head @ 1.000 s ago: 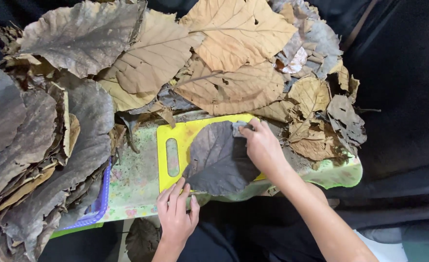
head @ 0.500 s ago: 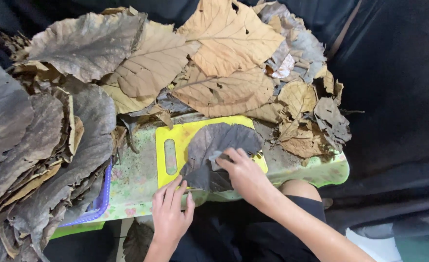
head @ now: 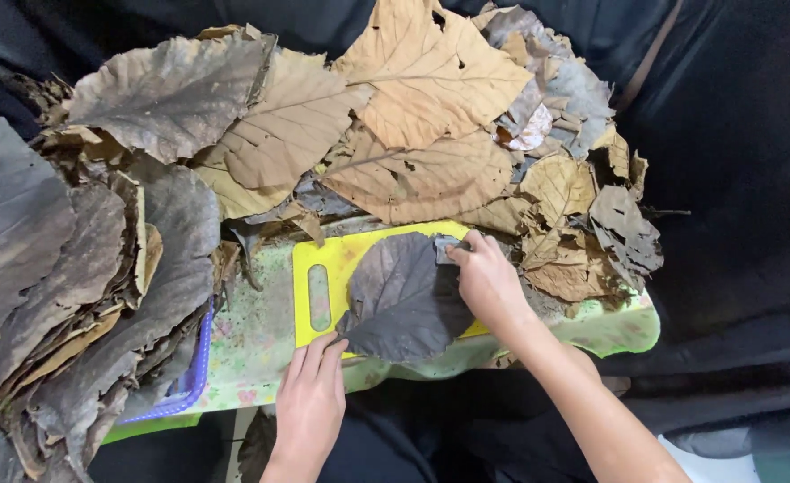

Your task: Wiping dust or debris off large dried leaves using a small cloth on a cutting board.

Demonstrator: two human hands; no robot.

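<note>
A large dark grey-brown dried leaf [head: 404, 300] lies flat on a yellow cutting board [head: 323, 259]. My right hand [head: 489, 282] rests on the leaf's upper right edge, closed around a small grey pad [head: 446, 248] that it presses against the leaf. My left hand [head: 310, 402] reaches up from below with its fingers flat and together. Its fingertips pin the leaf's lower left tip to the board.
The board sits on a green flowered cloth [head: 618, 326] over a low table. Stacks of grey dried leaves [head: 73, 268] fill the left and tan leaves [head: 413, 116] the back and right. A purple tray edge [head: 200, 376] shows at lower left. Dark fabric surrounds everything.
My right hand slid down across the leaf toward me, then returned to its upper right edge. The left hand stayed at the leaf's lower tip.
</note>
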